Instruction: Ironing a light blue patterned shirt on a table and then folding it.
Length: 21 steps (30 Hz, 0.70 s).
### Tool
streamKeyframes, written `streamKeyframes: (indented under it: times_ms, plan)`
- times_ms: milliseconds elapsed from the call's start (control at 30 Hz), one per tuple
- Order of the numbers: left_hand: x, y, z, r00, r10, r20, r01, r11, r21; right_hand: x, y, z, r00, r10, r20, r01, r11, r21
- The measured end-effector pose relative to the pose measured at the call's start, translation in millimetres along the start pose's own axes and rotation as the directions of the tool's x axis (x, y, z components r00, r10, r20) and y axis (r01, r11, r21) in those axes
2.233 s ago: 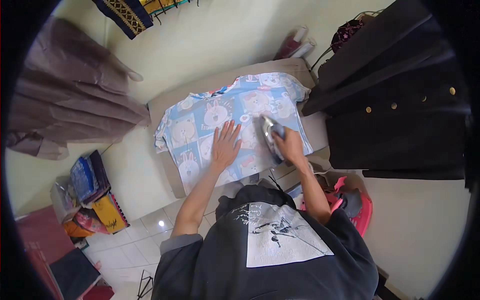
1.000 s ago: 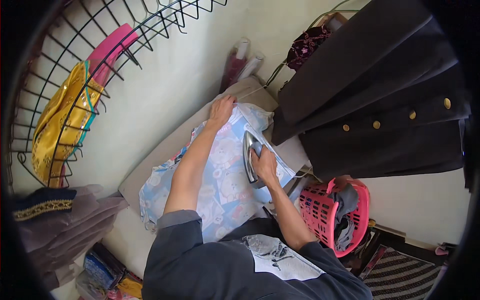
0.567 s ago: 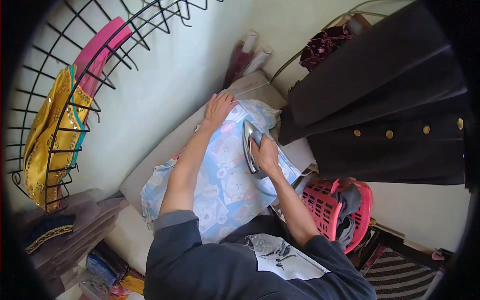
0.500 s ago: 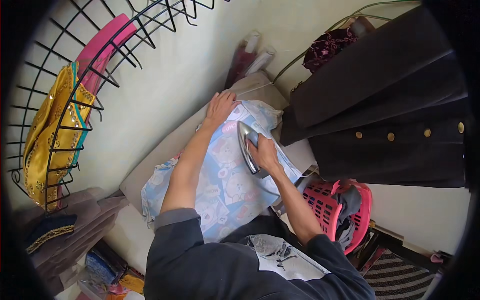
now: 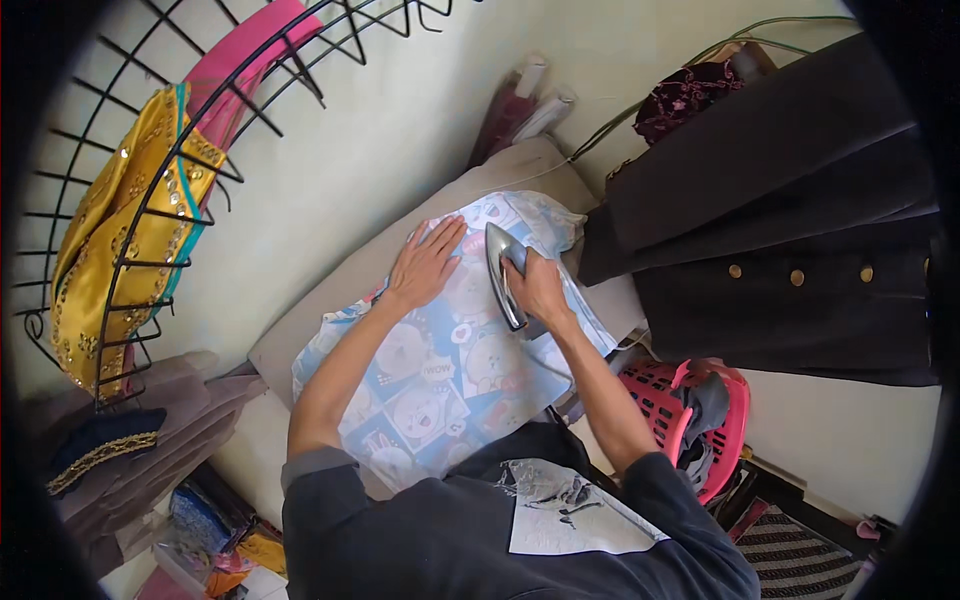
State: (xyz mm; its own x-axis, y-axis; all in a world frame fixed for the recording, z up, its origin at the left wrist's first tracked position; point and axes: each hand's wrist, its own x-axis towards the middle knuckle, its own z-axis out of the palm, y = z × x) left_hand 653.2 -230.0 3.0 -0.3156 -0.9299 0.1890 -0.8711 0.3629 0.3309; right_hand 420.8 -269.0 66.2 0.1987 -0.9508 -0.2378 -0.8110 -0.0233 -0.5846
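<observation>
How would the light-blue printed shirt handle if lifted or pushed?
The light-blue printed shirt would probably hang floppy: its upper-right sleeve lies crumpled. It's likely light, as its fabric looks thin. Pushed, it might bunch up beyond the left hand, which lies flat on it.

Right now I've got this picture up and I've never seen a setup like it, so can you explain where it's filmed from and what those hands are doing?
There's no machine holding anything here: these are a person's own bare hands. The picture comes from a wide fisheye camera worn on the person's head and looking down, which is why straight edges bend and the corners go black. A light-blue printed shirt lies spread over a beige padded surface. The left hand rests flat on the shirt, holding nothing. The right hand grips an iron over the shirt. Off to the right are a dark garment with gold buttons and a pink basket with cloth in it.
</observation>
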Motion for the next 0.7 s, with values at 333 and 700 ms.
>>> streamKeyframes:
  times_ms: [333,700]
  plan:
    - [-3,-29,-9,0.993,-0.003,0.115,-0.012,0.992,0.129,-3,-16,6,0.983,-0.095,0.156,0.104,0.993,-0.053]
    - [-5,-26,-4,0.995,-0.008,0.095,-0.009,0.984,0.179,-25,-22,19,0.987,-0.085,0.139,0.097,0.992,-0.085]
